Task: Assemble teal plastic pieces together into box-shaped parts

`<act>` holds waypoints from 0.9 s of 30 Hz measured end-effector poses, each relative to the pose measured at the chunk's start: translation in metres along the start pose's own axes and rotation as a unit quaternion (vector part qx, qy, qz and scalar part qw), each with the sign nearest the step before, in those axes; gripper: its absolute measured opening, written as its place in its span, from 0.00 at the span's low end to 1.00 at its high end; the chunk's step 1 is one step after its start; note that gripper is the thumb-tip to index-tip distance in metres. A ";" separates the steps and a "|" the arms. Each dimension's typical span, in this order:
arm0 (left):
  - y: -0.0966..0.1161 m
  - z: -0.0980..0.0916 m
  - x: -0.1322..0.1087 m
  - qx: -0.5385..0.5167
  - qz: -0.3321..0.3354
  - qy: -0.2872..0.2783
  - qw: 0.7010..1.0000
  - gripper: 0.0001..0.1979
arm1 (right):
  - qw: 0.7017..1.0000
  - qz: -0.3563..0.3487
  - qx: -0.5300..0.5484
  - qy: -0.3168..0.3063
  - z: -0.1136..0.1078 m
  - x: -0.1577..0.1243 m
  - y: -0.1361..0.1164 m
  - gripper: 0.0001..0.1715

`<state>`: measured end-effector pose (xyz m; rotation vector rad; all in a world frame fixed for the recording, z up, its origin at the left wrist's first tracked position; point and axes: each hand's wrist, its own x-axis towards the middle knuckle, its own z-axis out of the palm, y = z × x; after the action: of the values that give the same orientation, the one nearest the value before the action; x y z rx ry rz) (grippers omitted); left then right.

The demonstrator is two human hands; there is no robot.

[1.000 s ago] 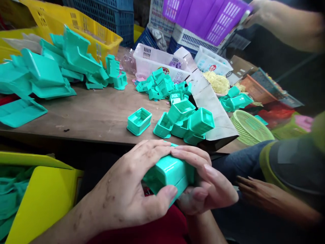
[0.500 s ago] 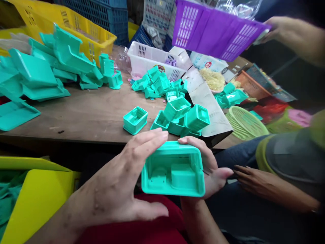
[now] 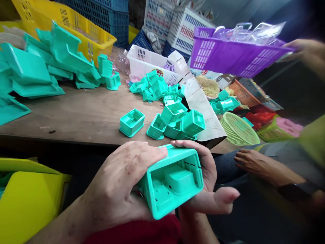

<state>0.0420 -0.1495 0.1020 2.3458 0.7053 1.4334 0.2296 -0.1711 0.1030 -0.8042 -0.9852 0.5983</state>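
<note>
A green plastic box (image 3: 179,179) with raised blocks moulded inside is held in front of me, tilted, its open side facing me. My left hand (image 3: 119,179) is closed round the box's left side, fingers over the top edge and thumb hidden behind it. Gripping from the right is my right hand (image 3: 209,196), its fingertips on the top edge and its thumb sticking out sideways. Beyond my hands, a similar small box (image 3: 132,122) stands alone on the wooden table (image 3: 76,115). More such boxes (image 3: 174,113) lie in a cluster to its right.
Large green plastic parts (image 3: 33,67) pile up at left, before a yellow crate (image 3: 101,40). A white basket (image 3: 149,62) stands behind small green parts (image 3: 154,86). A cardboard flap (image 3: 203,105) borders the right. A co-worker's hand holds a purple basket (image 3: 223,56) of clear plastic pieces.
My left hand has closed onto the box, which is now tilted and slightly lower. The purple basket has moved right and down, held by the other person.
</note>
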 end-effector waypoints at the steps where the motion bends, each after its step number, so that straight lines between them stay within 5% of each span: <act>1: 0.000 0.002 0.000 -0.012 0.004 0.011 1.000 0.47 | 1.000 0.008 0.010 -0.002 0.001 0.002 -0.002 0.45; 5: 0.001 0.008 -0.002 -0.047 0.031 0.038 0.998 0.53 | 0.998 0.021 0.046 -0.023 0.002 0.009 -0.010 0.37; 21: -0.016 -0.010 0.003 -0.076 0.000 -0.041 0.996 0.53 | 1.000 -0.013 -0.004 -0.023 0.002 0.008 -0.005 0.26; 27: -0.026 -0.012 0.010 -0.171 -0.008 -0.064 0.983 0.52 | 0.993 -0.034 -0.052 -0.096 0.004 -0.010 0.004 0.38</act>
<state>0.0289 -0.1225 0.1020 2.1342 0.4046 1.2677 0.2218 -0.1748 0.0959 -0.8114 -1.2235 0.5776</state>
